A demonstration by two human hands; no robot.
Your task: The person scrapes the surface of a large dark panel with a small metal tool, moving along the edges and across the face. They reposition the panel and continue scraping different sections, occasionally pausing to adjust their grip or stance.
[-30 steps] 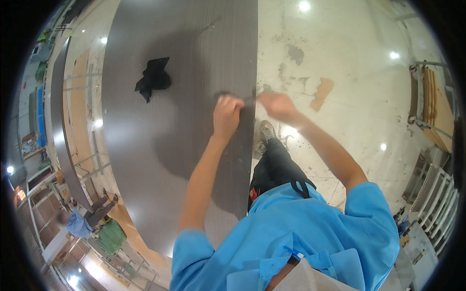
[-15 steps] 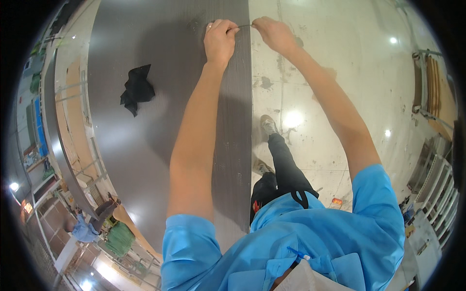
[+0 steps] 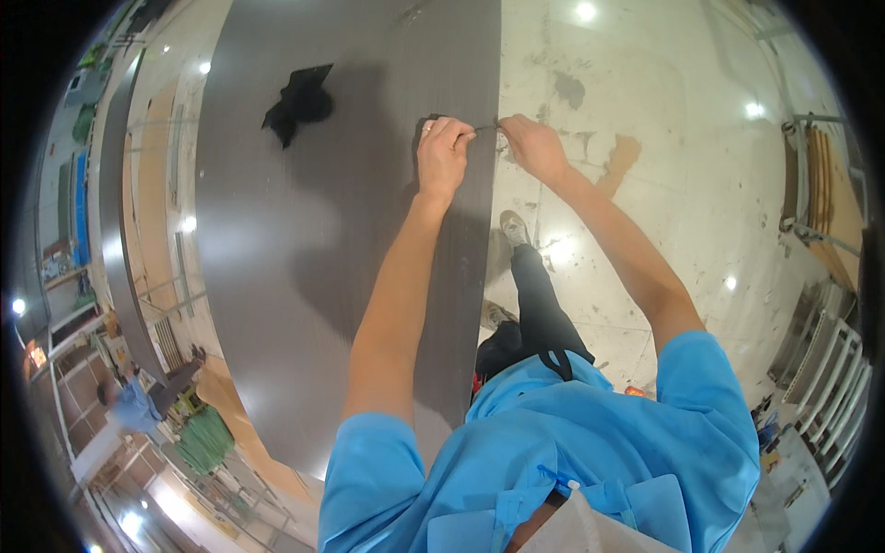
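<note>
A large dark grey-brown panel (image 3: 267, 230) lies flat on my left, with its right edge running away from me. At that edge my two hands pinch a short, thin dark strip (image 3: 485, 127) whose exact kind is too small to make out. My left hand (image 3: 442, 161) is closed on the strip's left end, above the panel. My right hand (image 3: 536, 149) holds the other end with closed fingers, just beyond the edge. A crumpled black cloth (image 3: 300, 101) rests on the panel, left of and farther than my left hand.
Pale stained floor (image 3: 636, 230) lies right of the panel. Stacked boards (image 3: 820, 184) and a white slatted rack (image 3: 834, 369) stand at the far right. Another long panel (image 3: 120, 221) is on the left. A person in blue (image 3: 138, 405) is at the lower left.
Both hands have come nearer to me along the panel's edge, still pinching the thin strip. The view has shifted, so the cloth appears higher and farther right.
</note>
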